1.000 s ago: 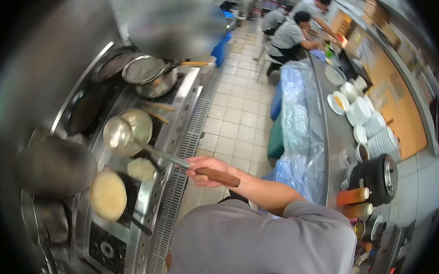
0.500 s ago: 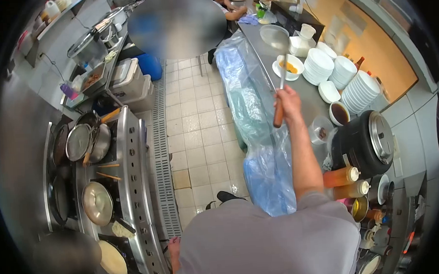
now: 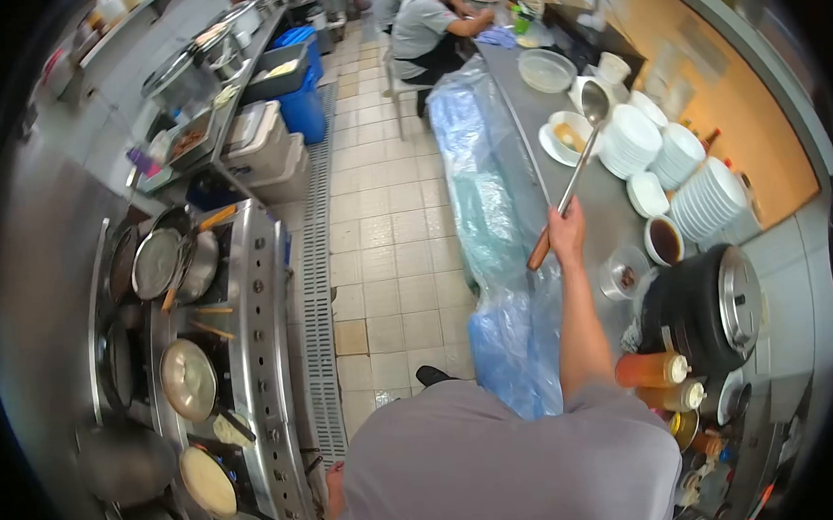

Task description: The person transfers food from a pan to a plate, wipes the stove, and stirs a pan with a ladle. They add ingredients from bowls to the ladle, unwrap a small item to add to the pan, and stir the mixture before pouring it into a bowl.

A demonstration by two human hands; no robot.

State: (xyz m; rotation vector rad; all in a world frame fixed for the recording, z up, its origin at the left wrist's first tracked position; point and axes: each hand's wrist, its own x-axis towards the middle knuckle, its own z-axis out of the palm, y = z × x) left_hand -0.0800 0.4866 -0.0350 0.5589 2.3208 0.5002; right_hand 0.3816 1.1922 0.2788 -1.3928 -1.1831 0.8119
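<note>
My right hand (image 3: 567,233) is wrapped round the shaft of a metal ladle (image 3: 578,174), just above its wooden handle end. The ladle's round bowl points away from me, above the counter beside a white bowl (image 3: 569,134) with pale yellowish contents. My left hand (image 3: 335,477) hangs low at my side near the stove's front edge; my body hides most of it and its fingers cannot be made out. Nearest to it on the stove is a frying pan (image 3: 208,480) with a pale, flat round in it.
Stacked white plates (image 3: 708,197), a bowl of dark sauce (image 3: 664,240), a black lidded pot (image 3: 688,308) and sauce bottles (image 3: 652,370) line the right counter. Another pan (image 3: 188,380) is on the stove. A seated person (image 3: 425,32) works at the far end of the counter.
The ladle's bowl has swung to the right, from over the white bowl to beside it. My right hand has moved slightly right and down. The view has shifted, showing more of the far end.
</note>
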